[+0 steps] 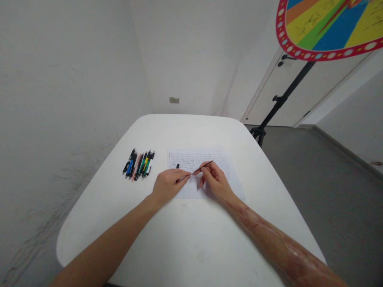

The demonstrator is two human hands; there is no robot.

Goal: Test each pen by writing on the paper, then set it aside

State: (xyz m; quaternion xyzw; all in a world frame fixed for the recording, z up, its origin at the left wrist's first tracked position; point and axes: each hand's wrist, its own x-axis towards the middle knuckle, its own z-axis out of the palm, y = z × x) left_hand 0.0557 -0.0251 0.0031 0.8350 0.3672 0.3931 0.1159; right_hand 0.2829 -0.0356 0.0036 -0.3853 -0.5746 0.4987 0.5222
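White handwritten sheet (191, 159), one. Over it, our right hand (217, 181), fingertips pinching a slim dark pen piece (198, 170); our left hand (167, 181), fingertips closed on a small pen part (191, 173), too tiny to identify. Left of it, we list assorted ballpoint pens (139, 166), rowed.

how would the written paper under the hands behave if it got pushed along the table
The paper looks thin and flat, so it would probably buckle rather than stay stiff. With no fastening visible, it would likely slide easily on the smooth-looking table.
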